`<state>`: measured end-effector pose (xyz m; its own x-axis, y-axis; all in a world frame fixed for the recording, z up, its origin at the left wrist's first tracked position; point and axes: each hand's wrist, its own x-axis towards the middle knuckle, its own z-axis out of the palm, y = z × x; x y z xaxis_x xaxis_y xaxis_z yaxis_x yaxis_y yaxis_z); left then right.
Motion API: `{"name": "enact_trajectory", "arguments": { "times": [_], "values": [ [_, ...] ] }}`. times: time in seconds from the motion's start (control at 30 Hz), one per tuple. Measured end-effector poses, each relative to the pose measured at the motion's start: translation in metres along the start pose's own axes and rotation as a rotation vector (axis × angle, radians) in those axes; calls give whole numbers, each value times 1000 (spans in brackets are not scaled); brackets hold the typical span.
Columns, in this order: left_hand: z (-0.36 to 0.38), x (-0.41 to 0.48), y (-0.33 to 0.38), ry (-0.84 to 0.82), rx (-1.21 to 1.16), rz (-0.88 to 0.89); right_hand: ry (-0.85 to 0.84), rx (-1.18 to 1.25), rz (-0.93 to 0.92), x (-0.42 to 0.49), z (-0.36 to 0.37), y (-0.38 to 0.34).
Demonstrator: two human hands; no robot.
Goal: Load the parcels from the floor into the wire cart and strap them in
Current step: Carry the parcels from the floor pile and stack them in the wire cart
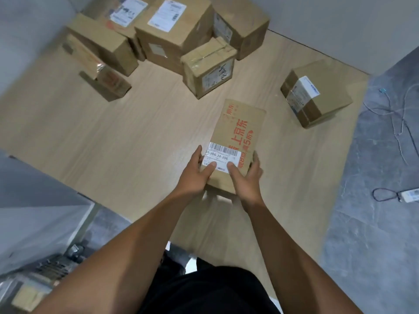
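The left hand (197, 175) and right hand (247, 180) are gripping the near end of a flat parcel (238, 130), fingers (232, 167) curled round its sides, over the wooden floor (136, 137), near a pile of boxes (172, 39).

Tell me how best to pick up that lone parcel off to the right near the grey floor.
Come from above and clasp the lone parcel on two opposite side faces. It is blocky, sits flat, stands apart from the other boxes and shows no handle.

Parcel storeroom: labelled cartons (172, 35) heaped on wood-look floor (113, 132)
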<state>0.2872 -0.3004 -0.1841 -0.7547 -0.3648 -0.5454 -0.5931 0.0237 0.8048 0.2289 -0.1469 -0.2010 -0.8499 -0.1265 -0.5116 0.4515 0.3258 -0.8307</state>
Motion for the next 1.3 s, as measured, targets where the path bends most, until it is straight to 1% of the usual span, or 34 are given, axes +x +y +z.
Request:
{"name": "enact_trajectory", "arguments": {
  "times": [0.07, 0.13, 0.17, 0.27, 0.3, 0.37, 0.43, 0.5, 0.67, 0.83, 0.93, 1.0, 1.07, 1.17, 1.23, 1.3],
  "values": [
    [-13, -11, -13, -4, -38, 1, -115, 57, -14, -8, 10, -6],
    [-30, -26, -30, 45, -111, 4, -215, -13, -63, -16, 24, -14],
    [-39, -38, -40, 106, -164, 10, -274, -44, -88, -22, 34, -17],
    [-68, -82, -75, 439, -293, 2, -475, -124, -151, -54, 79, -23],
    [-79, -96, -87, 519, -316, -6, -527, -165, -158, -68, 96, -23],
    [-105, -125, -113, 592, -425, -38, -629, -211, -170, -97, 134, -21],
    [-138, -153, -136, 611, -590, -17, -730, -252, -201, -126, 173, -20],
    [-171, -185, -161, 655, -690, 14, -814, -322, -239, -159, 214, -21],
    [-232, -271, -222, 906, -861, 49, -1043, -518, -418, -253, 316, -15],
    [-273, -373, -296, 1191, -1025, 42, -1265, -666, -436, -368, 400, 31],
    [-284, -433, -339, 1336, -1181, 1, -1379, -815, -525, -430, 440, 70],
    [-283, -462, -366, 1446, -1220, -4, -1481, -920, -539, -467, 465, 92],
    [-281, -482, -388, 1555, -1251, -23, -1616, -986, -536, -498, 492, 113],
    [-279, -496, -418, 1760, -1279, -101, -1840, -1106, -582, -535, 534, 148],
    [-282, -496, -444, 1873, -1318, -150, -1931, -1239, -585, -550, 562, 176],
    [-287, -492, -471, 1946, -1394, -219, -2000, -1323, -567, -556, 589, 208]
  ]
}}
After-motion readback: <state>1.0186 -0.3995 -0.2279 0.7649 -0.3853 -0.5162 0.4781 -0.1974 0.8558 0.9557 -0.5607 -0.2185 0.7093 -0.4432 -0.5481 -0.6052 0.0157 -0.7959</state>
